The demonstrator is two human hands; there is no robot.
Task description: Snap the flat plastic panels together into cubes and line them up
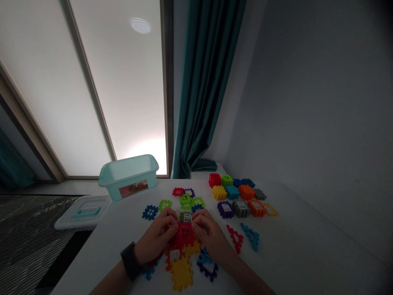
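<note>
Both my hands meet over a red waffle block (185, 234) at the near middle of the white table (307, 246). My left hand (156, 239), with a dark watch on the wrist, pinches the block's left side. My right hand (208, 235) pinches its right side and top, beside a grey window piece (186, 217). The red block stands on a cluster of joined flat blocks: yellow (181, 273), orange, purple (208, 266) and blue. Fingers hide how the pieces join.
Loose green, blue and red blocks (187, 200) lie just beyond my hands. Stacked coloured blocks (238, 196) sit at the far right, with red (235, 238) and blue triangles (251, 236) nearer. A pale green bin (129, 176) stands far left; its lid (82, 211) overhangs the table's left edge.
</note>
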